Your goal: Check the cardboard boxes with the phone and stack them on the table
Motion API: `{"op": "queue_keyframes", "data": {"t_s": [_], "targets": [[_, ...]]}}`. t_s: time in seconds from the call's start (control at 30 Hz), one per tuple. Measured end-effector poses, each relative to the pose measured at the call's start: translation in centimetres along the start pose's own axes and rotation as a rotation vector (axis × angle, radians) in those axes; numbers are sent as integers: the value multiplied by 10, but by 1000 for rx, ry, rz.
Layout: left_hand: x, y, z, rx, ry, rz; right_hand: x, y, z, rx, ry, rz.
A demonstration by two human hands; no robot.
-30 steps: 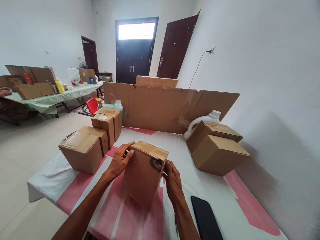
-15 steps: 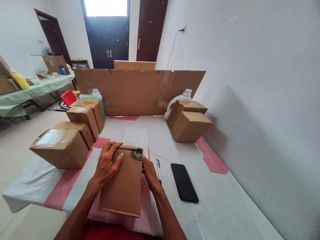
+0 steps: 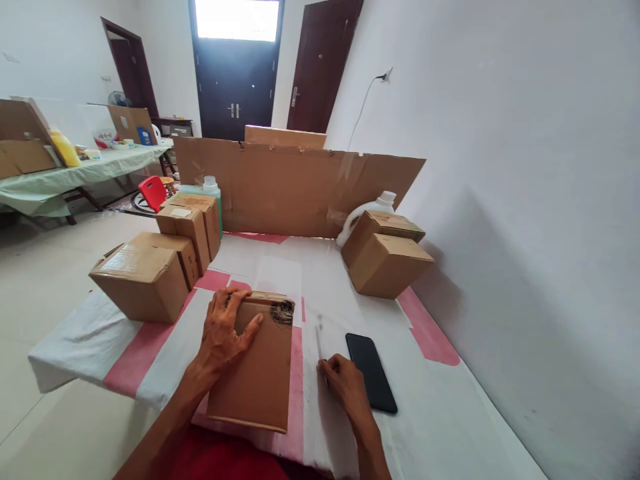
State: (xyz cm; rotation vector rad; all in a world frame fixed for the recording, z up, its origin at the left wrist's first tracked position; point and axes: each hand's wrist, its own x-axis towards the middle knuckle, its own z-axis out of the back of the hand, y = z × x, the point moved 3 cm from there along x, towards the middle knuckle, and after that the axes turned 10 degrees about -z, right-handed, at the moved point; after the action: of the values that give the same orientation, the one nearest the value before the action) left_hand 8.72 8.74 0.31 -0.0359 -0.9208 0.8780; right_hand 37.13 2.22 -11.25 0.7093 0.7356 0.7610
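Observation:
A brown cardboard box [image 3: 260,380] with a dark smudge at its far right corner lies near the table's front edge. My left hand [image 3: 225,330] lies on its far left part, fingers curled over the far edge and thumb across the top. My right hand [image 3: 345,387] is off the box, to its right. Its curled fingertips close on the near end of a pen [image 3: 319,337], which looks blurred. A black phone [image 3: 371,371] lies flat just right of that hand.
Several closed cardboard boxes stand at the left [image 3: 145,280] and two at the right [image 3: 387,263]. A cardboard sheet [image 3: 295,187] stands across the table's far end, with a green bottle [image 3: 210,190] and a white jug [image 3: 367,210] before it. The white wall runs close on the right.
The box was tipped from upright to lying flat near the front edge. My right hand has left the box's right side and moved right to the pen. My left hand stays on the box.

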Motion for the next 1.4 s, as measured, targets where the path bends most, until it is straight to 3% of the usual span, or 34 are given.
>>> {"op": "queue_keyframes", "data": {"t_s": [0.07,0.27,0.37,0.47,0.67,0.83,0.97,1.07,1.17,1.3,1.4], "targets": [[-1,-1,1,1,6,7,-7,14,6,118,21,47],[1,-5,0,10,28,29,-46,92,10,834,140,255],[2,-5,0,16,34,31,-59,120,-7,796,179,391],[0,-5,0,26,26,34,-61,129,-21,703,145,459],[-2,-6,-1,40,11,28,-62,134,-19,546,103,545],[-2,-5,-1,44,4,27,-63,131,-6,500,125,505],[-3,-3,-2,48,-9,23,-40,112,18,608,170,344],[-4,-2,-4,61,-14,11,-12,87,26,288,175,217],[-4,1,-5,76,-20,5,5,58,12,-104,142,148],[-2,5,-6,80,-25,-38,2,34,-21,-291,39,100],[0,6,-5,79,-19,-47,-8,28,-30,-412,-9,64]]}}
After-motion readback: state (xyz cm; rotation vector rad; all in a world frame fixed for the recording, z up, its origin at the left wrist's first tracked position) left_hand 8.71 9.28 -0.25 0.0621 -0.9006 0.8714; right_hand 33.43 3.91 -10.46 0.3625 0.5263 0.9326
